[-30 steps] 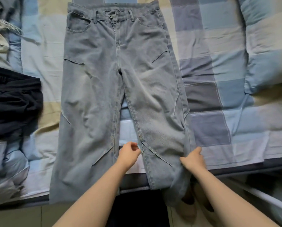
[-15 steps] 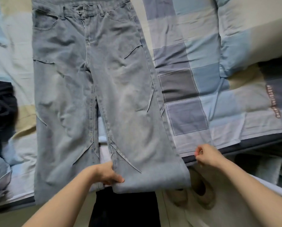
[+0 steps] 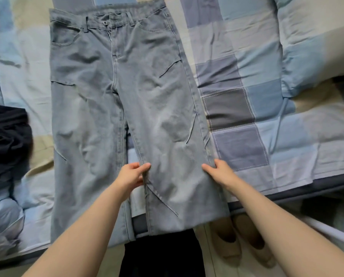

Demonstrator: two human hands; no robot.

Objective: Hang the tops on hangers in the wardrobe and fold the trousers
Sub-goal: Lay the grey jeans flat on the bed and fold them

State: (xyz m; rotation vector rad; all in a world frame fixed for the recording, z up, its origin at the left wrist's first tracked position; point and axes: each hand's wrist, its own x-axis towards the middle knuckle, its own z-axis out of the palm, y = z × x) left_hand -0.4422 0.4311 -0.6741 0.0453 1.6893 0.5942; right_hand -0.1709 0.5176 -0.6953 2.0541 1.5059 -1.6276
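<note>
Two hands: your left hand (image 3: 131, 175) pinches the inner edge of one leg, your right hand (image 3: 219, 171) the outer edge.
Jeans (image 3: 115, 100): flat on the bed (image 3: 267, 96), not yet folded.
Dark clothes (image 3: 5, 140): left aside, unsorted.
Hanging: none visible.

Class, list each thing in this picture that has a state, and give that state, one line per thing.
Jeans: spread flat, unfolded, hems hanging over the bed edge.
Left hand: pinching the inner edge of one leg.
Right hand: gripping that leg's outer edge.
Dark garment: crumpled on the bed.
Slippers: on the floor, paired.
</note>
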